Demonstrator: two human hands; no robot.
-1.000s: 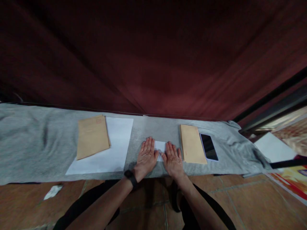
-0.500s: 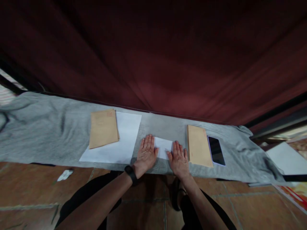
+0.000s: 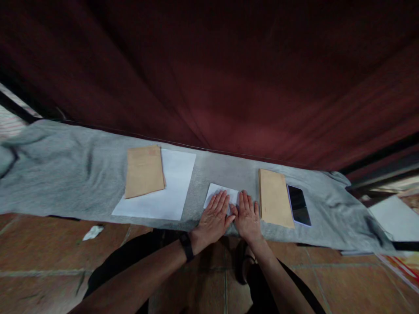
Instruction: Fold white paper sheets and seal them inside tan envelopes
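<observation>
A small folded white sheet of paper [image 3: 212, 190] lies on the grey cloth [image 3: 225, 169], partly hidden under my hands. Across its lower middle my left hand [image 3: 214, 216] rests flat, fingers stretched out, with a dark band on the wrist. My right hand [image 3: 247, 214] lies flat at the paper's right edge, its fingers extended and its thumb close to the left thumb. Just right of that hand is a stack of brown envelopes [image 3: 276, 198]. Neither hand grips anything.
At the left, more brown envelopes [image 3: 144, 172] lie on large white sheets [image 3: 178, 179]. A phone [image 3: 299, 206] lies right of the right-hand stack. Behind the covered surface hangs a dark red curtain [image 3: 222, 96]. A crumpled white scrap [image 3: 93, 232] is on the tiled floor [image 3: 42, 248].
My left hand has slid right, from the paper's left edge onto its middle, closer to my right hand. The paper's left part now shows. The view has shifted slightly.
</observation>
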